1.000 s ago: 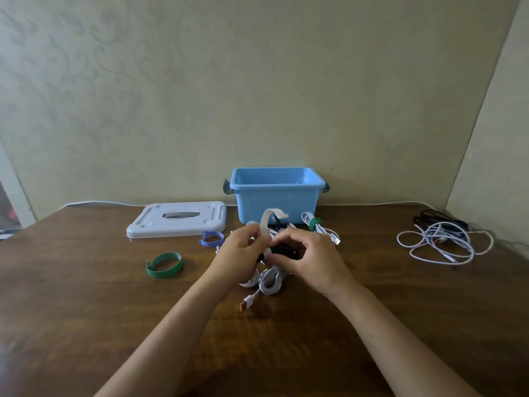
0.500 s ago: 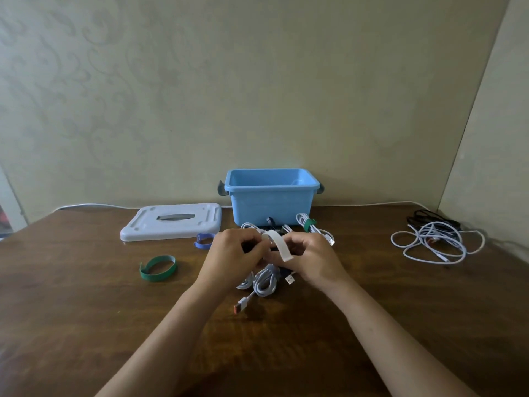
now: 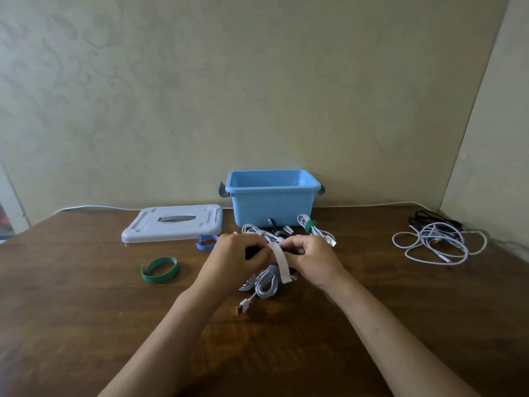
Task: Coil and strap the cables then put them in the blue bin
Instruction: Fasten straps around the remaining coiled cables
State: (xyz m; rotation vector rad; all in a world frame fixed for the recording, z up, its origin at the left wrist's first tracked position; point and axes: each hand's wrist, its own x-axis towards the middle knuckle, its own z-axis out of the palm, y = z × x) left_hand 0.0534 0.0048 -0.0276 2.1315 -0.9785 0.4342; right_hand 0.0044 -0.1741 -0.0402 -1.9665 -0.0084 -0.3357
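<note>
My left hand and my right hand meet over a coiled white cable at the table's middle and both grip it. A white strap lies across the coil between my hands, its free end hanging toward me. The cable's orange-tipped plug sticks out below. The blue bin stands open just behind, against the wall. Another white coil with a green strap lies in front of the bin. What lies under my fingers is hidden.
The bin's white lid lies to the left. A loose blue strap and a green strap rest left of my hands. A tangle of white and black cables sits at the right, near the side wall.
The white strap stood up above my hands a second ago; it now lies folded down over the coil toward me. My hands stayed together on the cable.
</note>
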